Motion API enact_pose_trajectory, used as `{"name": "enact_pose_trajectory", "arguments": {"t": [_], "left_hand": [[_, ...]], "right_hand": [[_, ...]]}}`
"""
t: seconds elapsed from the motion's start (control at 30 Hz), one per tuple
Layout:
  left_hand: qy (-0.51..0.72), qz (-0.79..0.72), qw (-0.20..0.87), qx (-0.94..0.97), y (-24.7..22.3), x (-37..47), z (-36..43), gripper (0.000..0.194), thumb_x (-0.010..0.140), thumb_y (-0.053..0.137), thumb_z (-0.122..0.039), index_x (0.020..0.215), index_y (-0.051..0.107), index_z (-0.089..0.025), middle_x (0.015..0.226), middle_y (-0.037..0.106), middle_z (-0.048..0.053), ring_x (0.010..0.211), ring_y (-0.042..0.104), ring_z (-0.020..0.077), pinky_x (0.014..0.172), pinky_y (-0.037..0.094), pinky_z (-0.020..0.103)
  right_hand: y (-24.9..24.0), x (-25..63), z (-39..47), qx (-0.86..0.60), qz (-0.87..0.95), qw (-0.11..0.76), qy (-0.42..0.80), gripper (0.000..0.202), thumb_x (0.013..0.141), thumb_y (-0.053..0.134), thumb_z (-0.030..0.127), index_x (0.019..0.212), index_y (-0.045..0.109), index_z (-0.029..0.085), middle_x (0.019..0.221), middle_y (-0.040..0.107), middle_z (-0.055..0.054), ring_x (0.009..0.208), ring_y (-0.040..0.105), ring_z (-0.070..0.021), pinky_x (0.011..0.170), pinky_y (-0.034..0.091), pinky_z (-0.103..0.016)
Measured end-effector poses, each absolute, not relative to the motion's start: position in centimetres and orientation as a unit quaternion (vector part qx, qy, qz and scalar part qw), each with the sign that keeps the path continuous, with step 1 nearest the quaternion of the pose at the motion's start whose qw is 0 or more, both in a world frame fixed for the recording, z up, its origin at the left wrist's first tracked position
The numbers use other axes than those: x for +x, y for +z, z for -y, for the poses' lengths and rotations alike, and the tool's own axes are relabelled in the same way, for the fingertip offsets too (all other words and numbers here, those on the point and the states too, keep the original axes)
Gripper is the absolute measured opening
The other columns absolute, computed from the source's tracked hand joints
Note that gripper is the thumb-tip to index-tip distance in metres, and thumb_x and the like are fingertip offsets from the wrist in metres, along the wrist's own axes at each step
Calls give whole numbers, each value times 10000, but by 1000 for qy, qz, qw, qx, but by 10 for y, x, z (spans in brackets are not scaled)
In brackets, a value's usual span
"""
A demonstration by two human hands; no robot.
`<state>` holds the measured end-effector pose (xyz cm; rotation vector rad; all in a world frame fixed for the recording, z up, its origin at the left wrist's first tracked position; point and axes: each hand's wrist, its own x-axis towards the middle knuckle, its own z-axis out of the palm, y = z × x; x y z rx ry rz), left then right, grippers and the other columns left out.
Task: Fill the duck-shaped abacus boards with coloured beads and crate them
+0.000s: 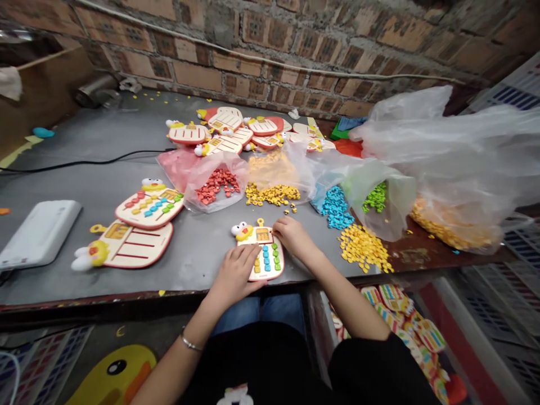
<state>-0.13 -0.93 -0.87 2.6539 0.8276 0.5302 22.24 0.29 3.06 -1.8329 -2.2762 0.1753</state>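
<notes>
A cream duck-headed toy board [271,264] with a red rim lies flat at the table's front edge. Rows of yellow, blue and green pieces show on its face. My left hand [238,275] grips its left side, thumb along the lower edge and fingers over the face, hiding part of it. At the board's upper right corner, beside the small yellow panel [263,234], is my right hand [293,237]. Its fingertips are pressed together, and whatever they hold is hidden. A few loose yellow pieces [290,208] lie just beyond that hand.
Open bags hold red pieces [217,185], yellow pieces [272,194], blue pieces [336,207] and green pieces [374,197]. A yellow pile [365,248] lies rightward. Two boards [143,242] overlap at left near a white box [40,233]. More boards [225,143] are heaped behind; a bin [459,337] stands below right.
</notes>
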Motion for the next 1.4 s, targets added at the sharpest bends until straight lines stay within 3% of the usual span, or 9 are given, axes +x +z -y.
{"name": "enact_pose_trajectory", "arguments": {"t": [0.17,0.37,0.5,0.67,0.83,1.03,1.13,1.27,1.4], "left_hand": [[173,-288,162,928,-8,-1,9,696,811,639,-468,1378,384,-155,1360,505,127,1234,423,297,1018,327,432],[170,-285,163,929,-8,-1,7,681,813,641,-479,1354,406,-137,1357,508,127,1239,415,298,1026,310,435],[167,-278,160,932,-8,-1,7,668,825,628,-497,1347,419,-137,1370,500,132,1251,407,297,1034,300,432],[158,-271,149,938,-13,-1,7,640,837,611,-516,1344,435,-169,1398,477,124,1269,394,296,1037,299,435],[155,-268,137,941,-17,0,5,662,806,647,-527,1320,456,-155,1374,498,131,1251,403,301,1036,297,442],[160,-267,146,939,-14,0,6,635,810,659,-463,1330,439,-171,1378,491,132,1264,397,307,1041,307,459],[176,-274,149,934,-16,-1,7,635,807,665,-397,1344,414,-170,1386,483,140,1272,396,314,1046,318,483],[205,-255,157,932,-20,-2,7,667,804,665,-322,1374,350,-176,1418,452,142,1311,378,303,1060,339,487],[229,-236,165,930,-22,-3,7,695,804,666,-284,1392,307,-188,1442,426,145,1347,363,301,1078,346,502]], "right_hand": [[32,224,-11,-614,781,79,79,180,859,570,96,700,639,145,750,603,-62,756,503,-175,692,379,-273],[29,231,-18,-605,767,145,155,147,795,629,80,667,620,150,713,598,-39,728,515,-158,688,388,-263],[25,242,-33,-596,712,197,316,89,726,697,115,709,614,142,701,609,-12,664,535,-130,638,412,-244],[16,258,-67,-565,579,156,567,426,512,864,283,834,621,146,702,671,-4,686,633,-165,651,496,-273],[7,264,-85,-568,578,93,578,485,353,909,366,681,626,147,610,663,7,626,624,-161,604,491,-261],[9,261,-69,-589,563,132,565,408,434,880,364,681,642,142,570,639,23,533,564,-117,519,440,-222],[14,259,-53,-599,552,165,556,354,589,810,433,693,643,138,530,604,29,474,509,-91,467,402,-208],[13,255,-25,-597,487,274,576,466,784,603,599,701,589,141,481,542,33,431,463,-79,423,356,-201],[6,245,-3,-595,459,324,575,546,761,557,690,639,526,159,401,408,74,378,310,-58,382,204,-207]]}}
